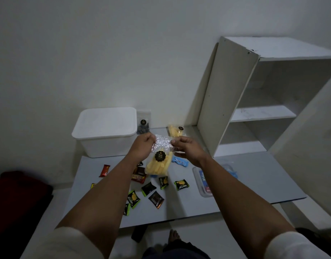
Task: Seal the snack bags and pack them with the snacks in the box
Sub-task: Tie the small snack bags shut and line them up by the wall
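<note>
"Pung Pung" on black round sticker (158, 156) of held chip bag (157, 166); "NEXTAR" on green-black sachet (181, 185).

Low table (254, 176), white box (105, 131), scattered snack packets (155, 191)

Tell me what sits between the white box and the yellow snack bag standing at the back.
In the head view, a clear bag of dark snacks stands between the white box and the yellow bag, right beside the box.
</note>
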The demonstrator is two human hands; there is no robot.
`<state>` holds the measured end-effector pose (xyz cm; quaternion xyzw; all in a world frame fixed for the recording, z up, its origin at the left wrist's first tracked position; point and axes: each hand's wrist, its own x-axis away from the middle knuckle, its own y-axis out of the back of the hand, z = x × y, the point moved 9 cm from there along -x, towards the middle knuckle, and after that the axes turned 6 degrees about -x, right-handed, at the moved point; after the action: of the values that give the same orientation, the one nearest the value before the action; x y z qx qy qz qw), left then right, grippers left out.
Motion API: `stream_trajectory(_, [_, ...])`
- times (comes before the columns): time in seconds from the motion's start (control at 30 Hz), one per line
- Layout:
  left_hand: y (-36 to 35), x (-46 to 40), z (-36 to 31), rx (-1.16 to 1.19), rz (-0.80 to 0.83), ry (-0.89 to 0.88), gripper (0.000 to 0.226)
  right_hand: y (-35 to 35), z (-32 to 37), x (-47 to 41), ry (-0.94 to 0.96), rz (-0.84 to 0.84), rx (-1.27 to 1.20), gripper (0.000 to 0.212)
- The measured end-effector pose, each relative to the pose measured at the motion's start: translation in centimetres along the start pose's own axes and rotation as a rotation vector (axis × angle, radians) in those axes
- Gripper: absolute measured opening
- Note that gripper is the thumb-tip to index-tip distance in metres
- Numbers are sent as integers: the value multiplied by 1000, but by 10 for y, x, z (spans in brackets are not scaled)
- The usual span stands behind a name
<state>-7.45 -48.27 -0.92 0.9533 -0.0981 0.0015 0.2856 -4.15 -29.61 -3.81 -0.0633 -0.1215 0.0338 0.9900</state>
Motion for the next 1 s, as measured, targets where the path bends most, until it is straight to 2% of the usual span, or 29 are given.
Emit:
stream_trajectory(0.3, [-4,1,5,22,10,20,31,2,0,-3,7,-24,33,10])
stream_trajectory(0.4, [-8,4,-3,-14,45,-10,31,-4,2,-4,27,-21,103,20])
stream_trajectory(0.57, [-11,7,-4,-68,46,-50,31,-10,1,-7,71,-21,109,15])
stream_trajectory(0.73, [-1,0,5,-19,-28,-21,28,-6,-13,-10,6,3,90,31])
stream_trajectory(1.0, [2,-5,15,97,-42,43,23,-4,-9,-17,33,2,128,14])
